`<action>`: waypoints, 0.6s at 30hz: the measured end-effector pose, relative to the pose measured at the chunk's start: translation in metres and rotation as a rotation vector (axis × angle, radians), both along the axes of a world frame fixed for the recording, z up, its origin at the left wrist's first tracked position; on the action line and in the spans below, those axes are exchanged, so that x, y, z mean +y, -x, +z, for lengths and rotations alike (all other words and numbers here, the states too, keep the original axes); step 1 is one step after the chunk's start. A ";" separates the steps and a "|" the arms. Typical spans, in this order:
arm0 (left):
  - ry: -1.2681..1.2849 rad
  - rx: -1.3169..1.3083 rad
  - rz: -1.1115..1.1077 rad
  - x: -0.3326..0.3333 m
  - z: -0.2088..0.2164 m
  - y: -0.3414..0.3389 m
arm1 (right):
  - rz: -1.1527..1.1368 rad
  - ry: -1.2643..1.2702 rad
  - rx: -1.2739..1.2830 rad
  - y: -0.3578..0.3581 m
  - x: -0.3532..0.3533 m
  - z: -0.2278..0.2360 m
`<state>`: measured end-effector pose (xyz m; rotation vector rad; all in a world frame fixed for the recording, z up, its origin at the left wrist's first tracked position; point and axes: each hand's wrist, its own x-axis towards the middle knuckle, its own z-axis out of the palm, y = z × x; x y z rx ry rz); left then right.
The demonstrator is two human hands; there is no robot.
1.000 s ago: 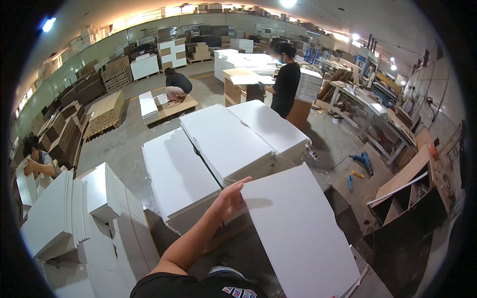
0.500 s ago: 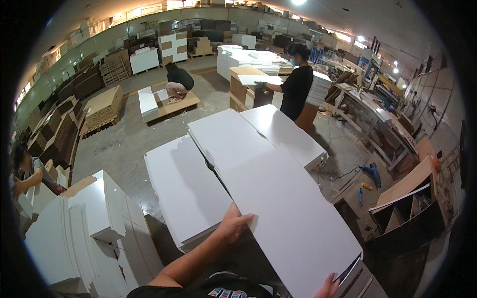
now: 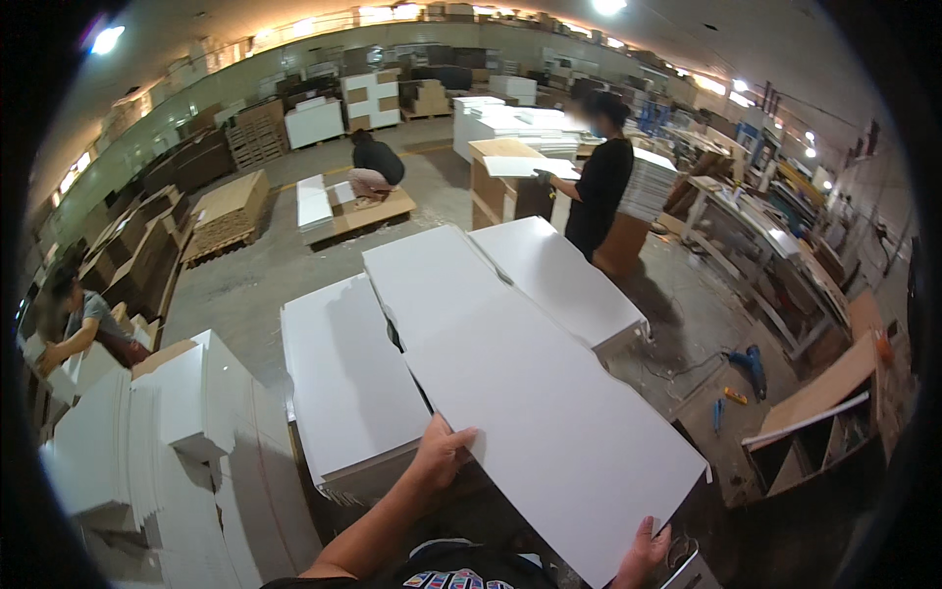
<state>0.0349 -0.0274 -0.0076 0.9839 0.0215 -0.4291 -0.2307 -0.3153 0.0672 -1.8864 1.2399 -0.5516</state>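
Observation:
A long white panel [image 3: 535, 353] with a notched edge stretches away from me across the middle. My left hand [image 3: 444, 450] grips its left edge, thumb on top and fingers underneath. At the near right corner my right hand [image 3: 645, 552] holds the same panel, thumb on the upper face and the other fingers partly hidden below. The far part of the panel lies between two stacks of white panels: a left stack [image 3: 343, 373] right beside my left hand, and a right stack [image 3: 561, 270] beyond the panel's right edge.
More white panels [image 3: 201, 393] are piled at the lower left. A blue power tool [image 3: 750, 371] lies on the floor at right, near an open wooden box [image 3: 819, 432]. A co-worker [image 3: 601, 177] stands beyond the right stack; another person [image 3: 375, 162] crouches by a pallet; a third person [image 3: 90, 324] is far left.
The panel's near end has shifted slightly left, and both my hands have moved a little with it. The whole view has turned slightly left.

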 end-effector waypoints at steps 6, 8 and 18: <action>0.056 -0.020 0.062 -0.064 0.003 0.020 | 0.071 -0.233 -0.213 -0.032 -0.079 -0.003; 0.036 0.034 0.130 -0.066 0.004 0.031 | 0.077 -0.307 -0.226 -0.044 -0.096 -0.007; 0.098 0.005 0.534 0.015 0.014 0.058 | 0.607 -0.362 -0.624 -0.118 -0.010 -0.017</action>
